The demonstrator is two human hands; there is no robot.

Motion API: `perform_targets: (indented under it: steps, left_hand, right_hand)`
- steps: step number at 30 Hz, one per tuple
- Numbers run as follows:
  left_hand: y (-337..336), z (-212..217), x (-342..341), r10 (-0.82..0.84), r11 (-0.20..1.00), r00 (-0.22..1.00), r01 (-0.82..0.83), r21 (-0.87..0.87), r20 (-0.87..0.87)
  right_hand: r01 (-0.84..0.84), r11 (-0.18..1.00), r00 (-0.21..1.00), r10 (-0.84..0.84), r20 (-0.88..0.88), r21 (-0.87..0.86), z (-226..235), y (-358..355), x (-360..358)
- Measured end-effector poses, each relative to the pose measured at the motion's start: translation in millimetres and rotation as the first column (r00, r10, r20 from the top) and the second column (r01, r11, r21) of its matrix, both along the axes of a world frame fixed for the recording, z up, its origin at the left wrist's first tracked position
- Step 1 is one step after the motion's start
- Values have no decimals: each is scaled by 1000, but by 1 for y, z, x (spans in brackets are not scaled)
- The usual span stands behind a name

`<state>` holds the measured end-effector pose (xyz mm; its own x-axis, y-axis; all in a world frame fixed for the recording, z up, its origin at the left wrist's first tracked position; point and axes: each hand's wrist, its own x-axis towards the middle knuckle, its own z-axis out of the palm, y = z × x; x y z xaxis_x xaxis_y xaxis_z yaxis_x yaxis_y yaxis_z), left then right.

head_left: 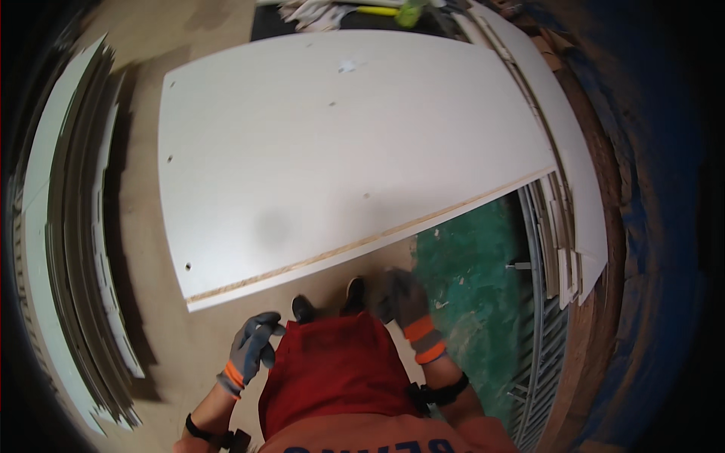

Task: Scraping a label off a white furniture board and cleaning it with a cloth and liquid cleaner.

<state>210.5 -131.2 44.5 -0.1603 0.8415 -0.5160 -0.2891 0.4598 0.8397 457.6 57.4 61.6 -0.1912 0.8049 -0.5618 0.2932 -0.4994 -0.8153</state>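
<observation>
A large white board [347, 143] spans the view in front of me. Small holes dot its face, and a bare wood-coloured groove runs along its near edge. My left hand [255, 341], in a grey glove with an orange cuff, hangs below the board's near left corner. Its fingers are loosely bent and apart, with nothing between them. Under the middle of that edge is my right hand [404, 302], gloved the same way. Motion smears its fingers, so their grip cannot be made out. Neither hand visibly touches the board.
Stacked long panels [75, 219] stand on the left; more white boards [578, 174] line the right. A green surface [476, 279] lies beneath the board's right side, beside a metal rack [538, 302]. Gloves [321, 15] and a yellow-green item [408, 13] lie beyond the far edge.
</observation>
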Motion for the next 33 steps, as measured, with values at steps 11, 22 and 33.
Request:
perform_targets:
  steps: [11, 22, 33]
  left_hand:
    - [168, 51, 119, 8, 887, 814, -274, 372, 581]
    - [335, 61, 226, 104, 892, 958, -210, 401, 269]
    - [199, 13, -45, 734, 617, 381, -720, 318, -562]
  right_hand:
    - [-475, 831, 760, 553, -341, 289, 29, 65, 28]
    - [-517, 848, 797, 528, -293, 122, 56, 268, 143]
    - [-541, 724, 836, 519, 180, 427, 48, 575, 51]
